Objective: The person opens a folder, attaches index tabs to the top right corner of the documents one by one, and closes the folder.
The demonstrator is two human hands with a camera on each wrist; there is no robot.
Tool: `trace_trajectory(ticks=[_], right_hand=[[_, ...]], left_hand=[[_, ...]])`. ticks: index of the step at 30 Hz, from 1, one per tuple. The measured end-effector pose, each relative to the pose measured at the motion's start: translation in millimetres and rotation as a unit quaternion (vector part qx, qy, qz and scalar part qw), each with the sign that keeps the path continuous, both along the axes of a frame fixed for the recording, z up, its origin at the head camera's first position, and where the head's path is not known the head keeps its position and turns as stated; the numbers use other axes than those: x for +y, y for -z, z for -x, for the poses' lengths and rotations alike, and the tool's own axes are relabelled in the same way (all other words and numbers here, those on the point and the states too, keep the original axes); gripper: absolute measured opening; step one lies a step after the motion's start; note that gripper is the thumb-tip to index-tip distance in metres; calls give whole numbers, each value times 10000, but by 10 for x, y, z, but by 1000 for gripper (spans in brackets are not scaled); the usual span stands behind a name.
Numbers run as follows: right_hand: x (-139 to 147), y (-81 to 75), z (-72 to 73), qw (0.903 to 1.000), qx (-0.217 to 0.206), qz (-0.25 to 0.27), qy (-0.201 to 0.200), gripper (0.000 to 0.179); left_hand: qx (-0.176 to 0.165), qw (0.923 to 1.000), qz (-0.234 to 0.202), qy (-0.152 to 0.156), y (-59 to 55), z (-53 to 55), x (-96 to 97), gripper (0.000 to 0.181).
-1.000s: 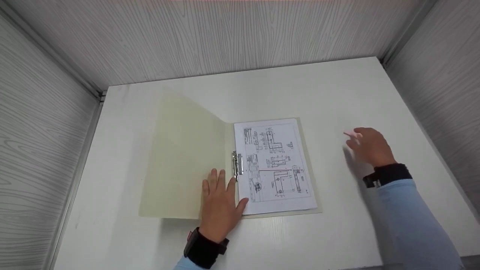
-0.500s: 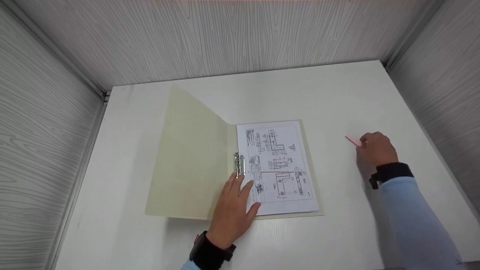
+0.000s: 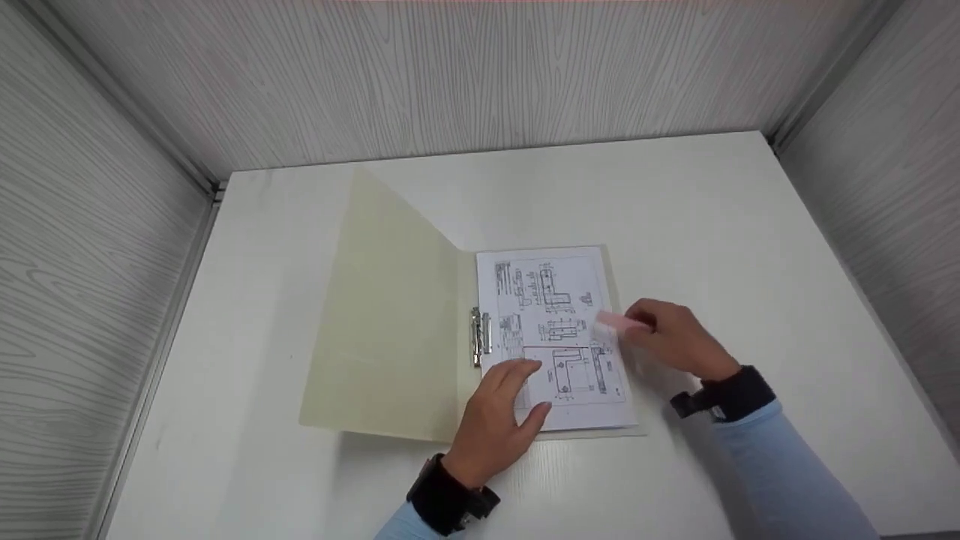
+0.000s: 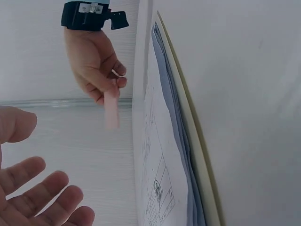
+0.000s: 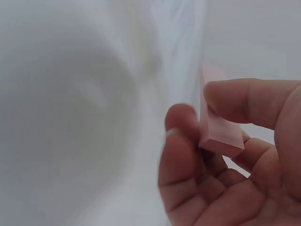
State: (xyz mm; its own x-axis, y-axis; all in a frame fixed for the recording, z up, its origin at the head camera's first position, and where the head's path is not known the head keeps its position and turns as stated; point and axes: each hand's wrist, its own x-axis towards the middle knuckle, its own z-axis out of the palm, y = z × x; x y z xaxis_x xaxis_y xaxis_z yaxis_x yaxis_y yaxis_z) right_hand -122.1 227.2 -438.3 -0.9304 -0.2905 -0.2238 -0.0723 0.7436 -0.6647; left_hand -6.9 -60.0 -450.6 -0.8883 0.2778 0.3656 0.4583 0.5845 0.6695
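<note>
Right hand [image 3: 679, 341] pinching a small pink block [image 3: 621, 322] between thumb and fingers, just off the right-hand edge of the paper stack; from the head the block's free end, slightly blurred, shows over the margin of the top sheet [image 3: 517, 300], pointing in toward the drawings. Right wrist view: block rectangular, square-cut at the near end, thumb laid along one face, fingers curled behind. Whether the block touches the paper, cannot tell. Left hand [image 3: 499, 424] empty, fingers relaxed and parted, thumb held away from them, at the lower left part of the sheet; contact with the paper not clear. Top sheet white, line drawings of L-shaped parts turned sideways, one thin red line running across between two of the figures. Stack lies in a pale yellow folder [image 3: 390, 322], cover raised at a slant on the left and casting a shadow beneath. Metal clip [image 3: 481, 337] at the spine, beside the paper's left edge. Left wrist view shows several sheets layered on the folder's back board. Folder rests on a white tabletop [image 3: 712, 210], grey wood-grain panels [image 3: 480, 75] at back and sides. Black bands [image 3: 739, 397] on both wrists, light blue sleeves [image 3: 795, 465].
</note>
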Motion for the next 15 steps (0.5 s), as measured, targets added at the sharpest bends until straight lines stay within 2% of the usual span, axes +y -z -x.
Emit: trace_trajectory(ticks=[2, 6, 8, 12, 15], right_hand=[[-237, -13, -110, 9985, -98, 442, -317, 9], [-597, 39, -244, 9858, -834, 1205, -820, 9], [-695, 101, -266, 9772, -1139, 1447, -1061, 11], [-772, 210, -294, 9626, -1556, 1843, -1235, 14], [-768, 280, -287, 9506, -1762, 2291, -1135, 16]], left_hand=[[29, 9998, 91, -154, 11, 42, 31, 56], [-73, 9982, 457, -368, 48, 140, 48, 62], [-102, 9972, 605, -418, 61, 179, 38, 51], [-115, 9966, 648, -491, 96, 223, 1, 24], [-126, 9970, 603, -457, 123, 238, -27, 25]])
